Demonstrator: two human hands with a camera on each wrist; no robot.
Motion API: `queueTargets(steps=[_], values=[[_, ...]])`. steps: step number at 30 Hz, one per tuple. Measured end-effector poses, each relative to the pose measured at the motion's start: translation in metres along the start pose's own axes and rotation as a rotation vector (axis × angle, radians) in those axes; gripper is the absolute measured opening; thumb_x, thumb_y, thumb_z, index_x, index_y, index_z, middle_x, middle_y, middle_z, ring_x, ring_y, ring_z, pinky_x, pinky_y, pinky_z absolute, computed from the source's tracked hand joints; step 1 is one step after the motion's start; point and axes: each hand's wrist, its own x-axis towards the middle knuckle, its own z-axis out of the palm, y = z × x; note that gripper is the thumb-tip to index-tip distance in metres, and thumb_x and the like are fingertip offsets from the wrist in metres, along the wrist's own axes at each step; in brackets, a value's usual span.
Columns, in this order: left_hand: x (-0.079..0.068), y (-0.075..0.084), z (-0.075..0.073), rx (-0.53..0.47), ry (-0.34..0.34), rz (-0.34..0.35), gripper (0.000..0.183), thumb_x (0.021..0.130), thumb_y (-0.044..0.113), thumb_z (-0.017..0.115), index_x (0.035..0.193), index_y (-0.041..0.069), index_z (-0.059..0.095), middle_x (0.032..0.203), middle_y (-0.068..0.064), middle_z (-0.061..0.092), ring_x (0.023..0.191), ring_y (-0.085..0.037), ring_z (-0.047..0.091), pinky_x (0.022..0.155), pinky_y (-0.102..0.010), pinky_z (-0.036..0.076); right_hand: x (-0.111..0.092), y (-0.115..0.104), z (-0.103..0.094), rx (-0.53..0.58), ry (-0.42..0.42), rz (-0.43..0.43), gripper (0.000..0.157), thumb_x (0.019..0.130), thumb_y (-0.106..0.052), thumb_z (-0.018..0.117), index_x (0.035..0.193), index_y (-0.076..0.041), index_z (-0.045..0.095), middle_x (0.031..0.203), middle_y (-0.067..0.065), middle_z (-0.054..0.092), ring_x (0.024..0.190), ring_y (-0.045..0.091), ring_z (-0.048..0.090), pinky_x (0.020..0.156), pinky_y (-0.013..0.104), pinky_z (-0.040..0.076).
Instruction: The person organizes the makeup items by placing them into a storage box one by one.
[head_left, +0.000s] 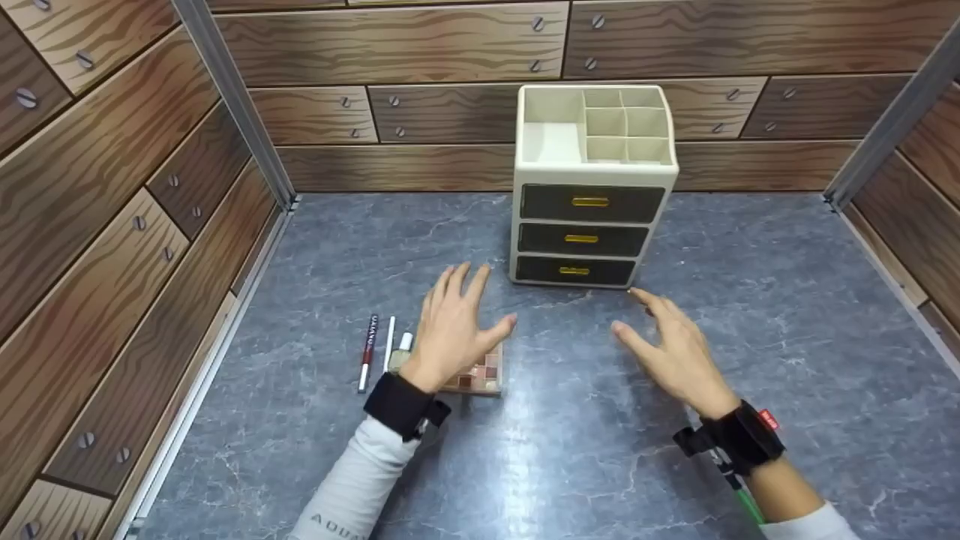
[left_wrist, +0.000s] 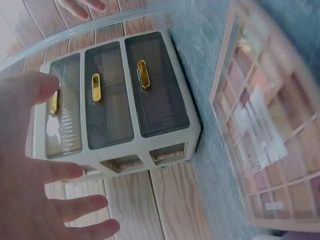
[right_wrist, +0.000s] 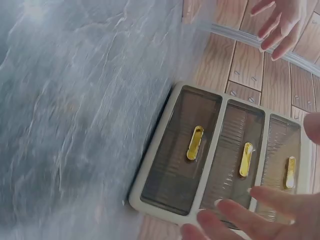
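A cream drawer organizer [head_left: 521, 225] stands at the back, with three dark drawers and gold handles, all pushed in. My left hand [head_left: 455, 330] hovers with spread fingers over an eyeshadow palette [head_left: 487, 375], partly hiding it; the left wrist view shows the palette [left_wrist: 270, 130] with its gridded pans. Near the organizer's lower right corner, my right hand [head_left: 679, 352] is held with fingers extended and holds nothing. Left of the palette lie a dark red lip gloss tube [head_left: 367, 354], a thin white pencil-like stick [head_left: 389, 343] and a small bottle with a white cap [head_left: 405, 342].
Wood-patterned panels [head_left: 390, 45] enclose the back and both sides, with metal corner posts [head_left: 240, 105]. The floor is a grey marbled surface [head_left: 600, 465]. On top of the organizer are one large compartment [head_left: 551, 142] and several small ones [head_left: 626, 124].
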Motion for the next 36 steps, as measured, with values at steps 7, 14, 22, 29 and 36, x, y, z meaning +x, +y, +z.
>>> queueTargets(steps=[7,14,22,29,36], values=[[0.038,-0.007,-0.012,-0.262,-0.087,-0.149,0.091,0.096,0.068,0.058,0.167,0.022,0.024,0.171,-0.016,0.023,0.157,-0.037,0.025,0.121,-0.069,0.025,0.018,0.002,0.003,0.268,0.024,0.019,0.053,0.106,-0.028,0.064,0.152,-0.005,0.05,0.145,0.019,0.059,0.129,0.031,0.06,0.108,0.038,0.052],[0.08,-0.008,-0.029,-0.472,-0.1,-0.306,0.095,0.093,0.08,0.052,0.168,0.031,0.019,0.174,-0.01,0.02,0.158,-0.034,0.023,0.123,-0.068,0.023,0.043,-0.013,0.009,0.836,0.051,0.137,0.047,0.108,-0.013,0.06,0.146,0.01,0.046,0.134,0.026,0.059,0.11,0.022,0.07,0.095,0.037,0.061],[0.127,-0.002,-0.046,-0.761,-0.228,-0.353,0.096,0.096,0.076,0.052,0.169,0.026,0.015,0.174,-0.01,0.019,0.158,-0.033,0.024,0.125,-0.063,0.025,0.07,-0.025,0.008,1.118,0.033,0.261,0.044,0.108,-0.02,0.06,0.141,0.007,0.048,0.114,0.009,0.071,0.1,0.023,0.074,0.09,0.037,0.063],[0.16,0.002,-0.053,-1.049,-0.453,-0.465,0.093,0.097,0.075,0.047,0.168,0.03,0.009,0.174,-0.017,0.007,0.157,-0.052,0.008,0.112,-0.084,0.023,0.093,-0.033,0.008,1.287,-0.033,0.406,0.042,0.107,-0.026,0.062,0.133,0.006,0.051,0.11,0.011,0.073,0.096,0.023,0.075,0.091,0.033,0.062],[0.191,0.009,-0.059,-1.186,-0.481,-0.643,0.101,0.091,0.08,0.051,0.168,0.038,0.002,0.173,-0.021,0.008,0.157,-0.053,0.004,0.113,-0.084,0.018,0.114,-0.044,0.0,1.311,-0.094,0.479,0.042,0.107,-0.027,0.063,0.131,0.005,0.052,0.111,0.013,0.069,0.094,0.023,0.074,0.093,0.032,0.062]])
